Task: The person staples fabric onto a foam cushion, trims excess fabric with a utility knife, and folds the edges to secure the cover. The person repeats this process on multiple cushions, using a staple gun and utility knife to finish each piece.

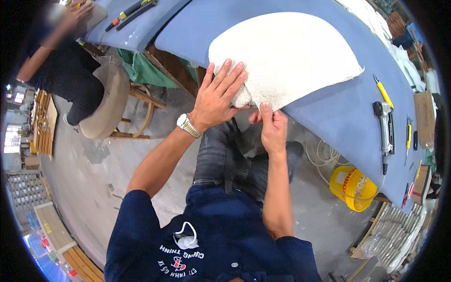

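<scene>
A large fan-shaped piece covered in cream-white woven fabric (286,51) lies on the blue-topped table (324,127), its near corner toward me. My left hand (216,98) rests on that corner with fingers stretched out, over a bunched or folded part of the cloth. Beside it, my right hand (273,124) pinches the near edge of the fabric between thumb and curled fingers. What lies beneath the cloth cannot be made out.
On the table's right lie a grey staple gun (384,127) with a hose, a yellow cutter (384,91) and a screwdriver (408,135). A yellow bucket (352,188) stands below. At the upper left, another person sits on a padded chair (105,101).
</scene>
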### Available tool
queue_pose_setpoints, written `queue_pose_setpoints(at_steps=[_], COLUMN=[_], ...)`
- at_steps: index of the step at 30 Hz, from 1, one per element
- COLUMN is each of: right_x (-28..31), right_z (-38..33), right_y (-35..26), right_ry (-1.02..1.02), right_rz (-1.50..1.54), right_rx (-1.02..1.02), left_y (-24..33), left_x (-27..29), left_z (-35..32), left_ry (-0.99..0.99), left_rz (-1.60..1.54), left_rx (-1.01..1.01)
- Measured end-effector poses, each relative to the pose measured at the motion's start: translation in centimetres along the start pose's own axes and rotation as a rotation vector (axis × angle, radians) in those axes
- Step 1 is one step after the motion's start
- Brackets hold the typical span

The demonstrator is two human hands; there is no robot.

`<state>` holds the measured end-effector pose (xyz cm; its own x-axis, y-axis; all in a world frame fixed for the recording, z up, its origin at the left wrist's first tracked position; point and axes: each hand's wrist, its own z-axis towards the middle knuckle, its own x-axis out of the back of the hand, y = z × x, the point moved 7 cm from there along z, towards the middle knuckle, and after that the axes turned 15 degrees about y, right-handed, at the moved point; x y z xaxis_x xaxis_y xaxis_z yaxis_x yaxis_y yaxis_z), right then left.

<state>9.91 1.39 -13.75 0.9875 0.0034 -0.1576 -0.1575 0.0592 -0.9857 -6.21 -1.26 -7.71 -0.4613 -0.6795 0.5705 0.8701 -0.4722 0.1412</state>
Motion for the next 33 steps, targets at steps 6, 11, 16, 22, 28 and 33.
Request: queue_pose_setpoints(at_steps=[6,11,16,22,28,33], right_x=[-0.7,-4.0,-4.7,-5.9,-3.3,0.5], right_z=[5.6,9.0,8.1,8.1,6.5,3.4], right_y=[-11.6,-17.7,-19.4,-19.0,-14.4,-9.0], right_ry=[-0.086,-0.285,-0.326,-0.281,-0.262,-0.217], right_rz=[-0.26,-0.3,-0.54,-0.833,-0.445,-0.162], right_rx=[0.026,0.151,0.519,0.583,0.276,-0.152], left_y=[0.0,-1.2,-2.2,-1.5,-0.9,0.1], left_x=[1.7,3.0,3.8,4.1,3.1,0.9], left_z=[5.0,7.3,9.0,8.7,6.2,2.3], left_ry=[0.182,0.276,0.25,0.184,0.259,0.254], left_rz=[-0.092,-0.138,-0.139,-0.108,-0.169,-0.256], left_rx=[-0.003,0.063,0.178,0.135,0.174,0.199])
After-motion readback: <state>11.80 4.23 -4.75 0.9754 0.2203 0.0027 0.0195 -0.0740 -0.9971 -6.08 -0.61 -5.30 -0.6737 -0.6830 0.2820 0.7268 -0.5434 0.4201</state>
